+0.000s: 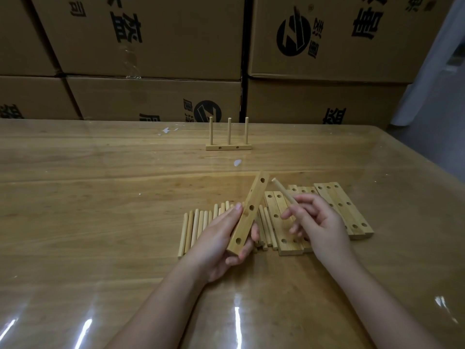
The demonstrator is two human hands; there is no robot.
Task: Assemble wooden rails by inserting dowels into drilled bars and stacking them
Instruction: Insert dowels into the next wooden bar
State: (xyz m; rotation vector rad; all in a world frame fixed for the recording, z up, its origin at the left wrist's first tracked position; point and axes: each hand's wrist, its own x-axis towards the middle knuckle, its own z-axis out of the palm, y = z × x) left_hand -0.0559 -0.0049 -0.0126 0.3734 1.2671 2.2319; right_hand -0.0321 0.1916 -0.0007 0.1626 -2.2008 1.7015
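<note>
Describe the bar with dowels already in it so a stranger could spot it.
Look to the far side of the wooden table, in front of the stacked cardboard boxes. One drilled bar lies there alone. Unlike the nearer pile of bars, it has three dowels standing upright.

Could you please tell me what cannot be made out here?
Head view:
- Lower end of held dowel: hidden in right hand.
- Count of loose dowels: under left hand and held bar.
- Count of flat bars: behind right hand.
- Lettering on boxes: cut by top edge.
</note>
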